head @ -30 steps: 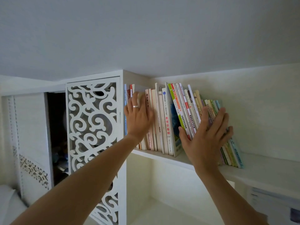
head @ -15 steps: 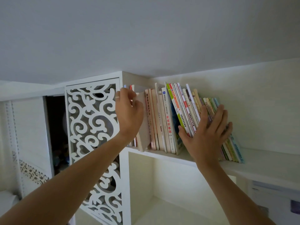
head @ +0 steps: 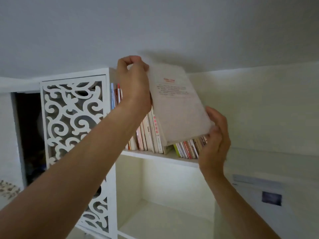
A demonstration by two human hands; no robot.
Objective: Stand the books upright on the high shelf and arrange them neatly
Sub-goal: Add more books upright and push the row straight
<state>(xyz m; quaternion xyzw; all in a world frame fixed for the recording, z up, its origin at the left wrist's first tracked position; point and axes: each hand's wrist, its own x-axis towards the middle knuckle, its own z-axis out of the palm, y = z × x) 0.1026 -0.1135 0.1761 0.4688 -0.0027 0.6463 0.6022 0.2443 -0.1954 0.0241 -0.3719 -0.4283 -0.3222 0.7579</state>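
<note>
Head camera view, looking up at a high white shelf (head: 160,156) close under the ceiling. A person holds one pale book (head: 179,107) in the air in front of the shelf, tilted so its top leans left and its cover, with a few lines of small red print, faces the camera. The left hand (head: 133,83) pinches the book's upper left corner, fingers curled round the edge. The right hand (head: 214,135) grips the lower right corner, thumb on the front and fingers behind. The book is clear of the shelf board and hides the middle of the row of books (head: 151,137) behind it.

On the shelf, the books at the left end stand nearly upright beside a white fretwork panel (head: 72,118). Those showing below the held book, towards the right, lean to the left. Bare shelf lies further right.

The step in hand appears to be repositioning a single book taken from the row. The next move likely calls for turning it spine-outward and upright, then sliding it into a gap or onto the row's end, and straightening the leaning books so none topple.
</note>
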